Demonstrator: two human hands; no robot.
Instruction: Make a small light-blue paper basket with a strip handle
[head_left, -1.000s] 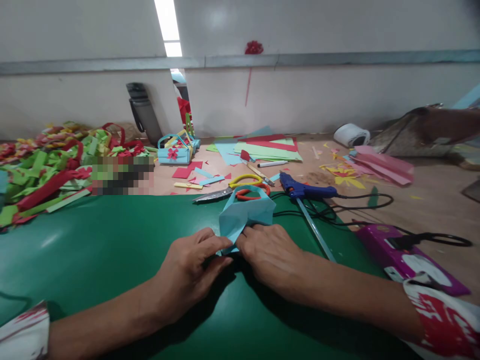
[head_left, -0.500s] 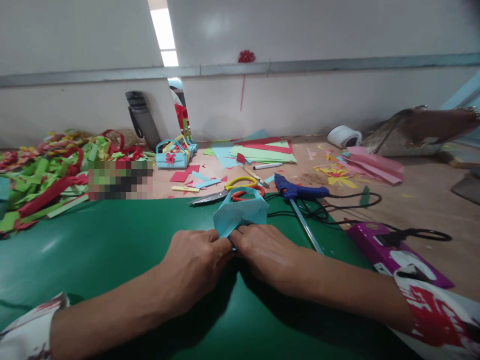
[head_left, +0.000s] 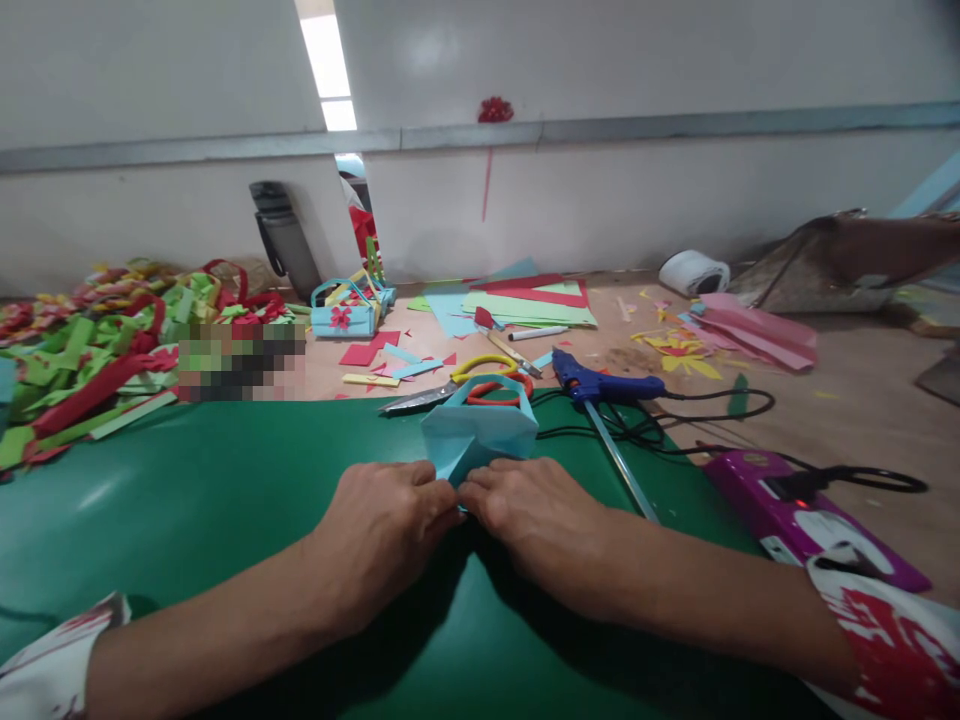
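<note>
A light blue folded paper bag (head_left: 487,428) with a thin strip handle rests at the near middle of the green mat (head_left: 225,480). My left hand (head_left: 394,515) pinches its near edge from the left. From the right, my right hand (head_left: 525,505) presses its closed fingers on the same edge, almost touching the left fingertips. The fingers hide the bag's near side. Just behind the handle lie scissors (head_left: 480,380) with yellow and orange grips. A blue glue gun (head_left: 600,382) with a clear glue stick sits to the right of the bag.
Colourful paper strips (head_left: 90,370) heap up at the left. Behind stand a finished blue paper bag (head_left: 343,318) and a grey bottle (head_left: 286,240). Paper sheets (head_left: 525,300) lie at the back. On the right are a purple power strip (head_left: 810,515), cables and pink paper (head_left: 757,335).
My right fingers have come up out of the bag's fold onto its near edge. The bag's near flap shows more open, and both hands sit slightly further left.
</note>
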